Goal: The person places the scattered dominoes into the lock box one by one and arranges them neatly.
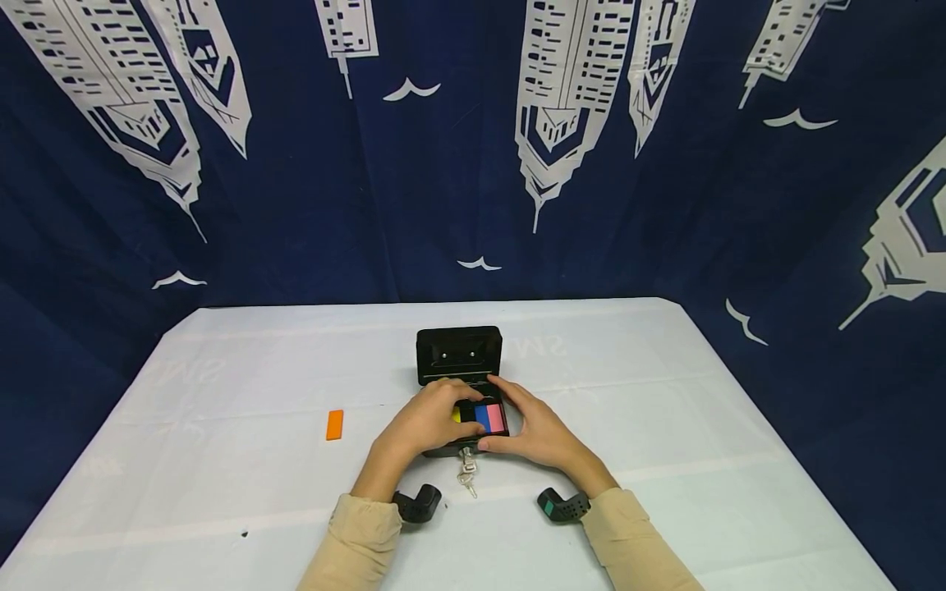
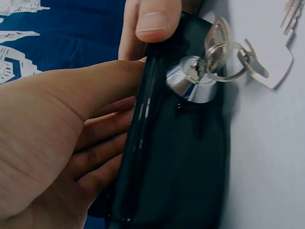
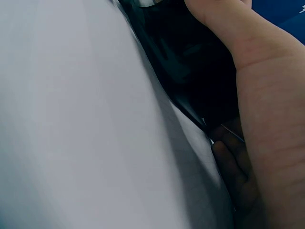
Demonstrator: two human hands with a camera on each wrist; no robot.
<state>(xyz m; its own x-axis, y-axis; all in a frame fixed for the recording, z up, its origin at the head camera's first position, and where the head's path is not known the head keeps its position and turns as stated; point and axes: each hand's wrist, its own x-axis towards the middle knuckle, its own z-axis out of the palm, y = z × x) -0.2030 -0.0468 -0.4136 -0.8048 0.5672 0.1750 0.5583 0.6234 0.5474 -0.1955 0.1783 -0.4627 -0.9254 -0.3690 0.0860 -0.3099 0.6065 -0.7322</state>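
Note:
A black lockable cash box (image 1: 447, 450) stands on the table with its lid (image 1: 458, 355) raised at the back. Flat pieces lie inside, among them a blue block (image 1: 482, 419), a pink block (image 1: 494, 418) and a yellow block (image 1: 456, 414). My left hand (image 1: 432, 417) reaches in from the left; its thumb and fingertips pinch the blue block at its near and far ends. From the right, my right hand (image 1: 535, 428) grips the box, thumb at the front edge and fingers towards the back corner. Keys (image 2: 217, 59) hang on a ring from the front lock (image 2: 190, 81).
An orange block (image 1: 335, 424) lies on the white table (image 1: 222, 460), left of the box. A small dark speck (image 1: 245, 533) is near the front left. Behind the table hangs a dark blue curtain (image 1: 443, 180) with white building prints.

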